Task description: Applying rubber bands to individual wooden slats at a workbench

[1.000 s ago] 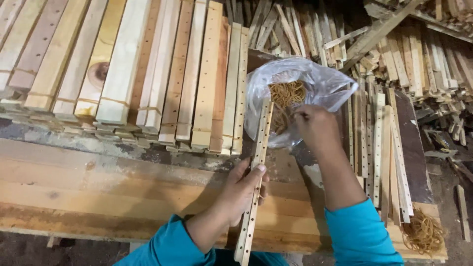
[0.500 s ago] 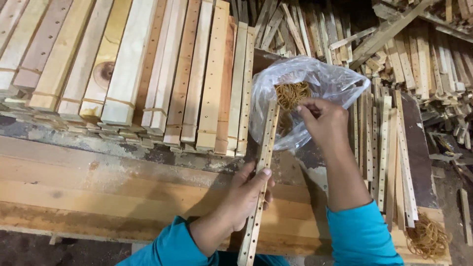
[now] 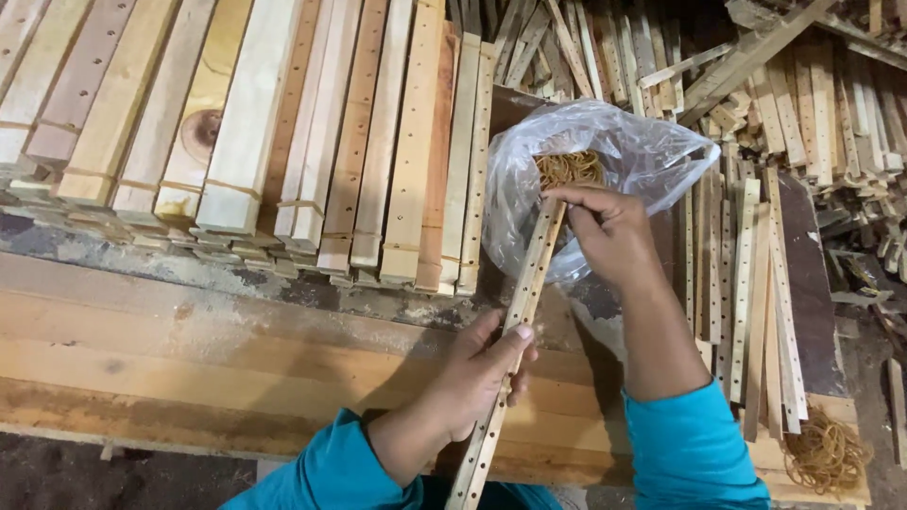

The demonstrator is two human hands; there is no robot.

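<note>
Right hand [image 3: 609,231] shifted from bag mouth onto top end of drilled slats [image 3: 515,321], fingers pinching there. Left hand [image 3: 477,378] wraps slats mid-length, steadying them upright-tilted over bench [image 3: 189,368]. Clear bag [image 3: 624,161] of rubber bands [image 3: 570,168] sits just behind, within reach.

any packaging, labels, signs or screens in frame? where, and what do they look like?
Clear plastic bag: upper middle-right, on the wood stacks; crumpled, open-topped, holding tan rubber bands. The right hand is at its mouth.
Rubber-band wraps: thin tan bands around the slat bundles, upper left.
No labels, signs or screens visible.
</note>
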